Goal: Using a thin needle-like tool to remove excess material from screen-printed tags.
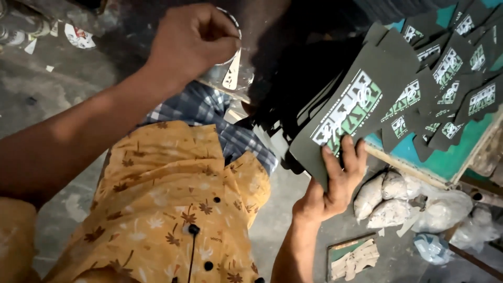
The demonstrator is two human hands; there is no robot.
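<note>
The view looks steeply down the person's own body. The far left corner and the dark area between the two hands are blurred or in deep shadow, and nothing can be identified there.

The right hand (335,181) is open only part way: its fingers (347,152) press flat on the face of a dark printed piece (351,107), thumb side hidden behind it, holding it at its near lower edge. The piece is a flat, dark grey shape with a white and green block graphic at its centre. It lies right of centre, tilted, fronting a fanned stack whose rear sheets are lost in shadow.

The left hand (191,42) is closed in a loose fist at far centre-left. It pinches a thin pale strip (231,73) that hangs down, in front of a clear round container (233,31), largely hidden behind the hand.

Further printed pieces (450,68) of the same kind lie overlapping on a teal board (445,162) at far right, cut off by the frame edge.

Near right, on the grey floor (68,94), lie whitish filled bags (390,202) and a small tray of pale offcuts (353,258).
</note>
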